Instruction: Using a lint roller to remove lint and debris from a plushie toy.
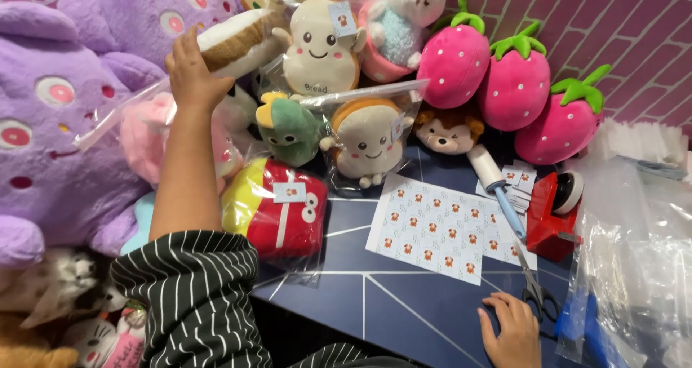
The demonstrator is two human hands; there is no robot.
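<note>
Covering dark blue table (404, 303): bagged plush toys (360, 134); pink brick wall (634, 22) behind.

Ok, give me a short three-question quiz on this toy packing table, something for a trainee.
1. True or false: the left hand is on a bagged plush at the top of the pile.
2. What lies nearest the right hand? A) scissors B) tape dispenser C) lint roller
3. How many strawberry plushes stand against the wall?

Key
1. True.
2. A, the scissors beside its fingers.
3. Three, in a row at upper right, above the sticker sheet.
</note>
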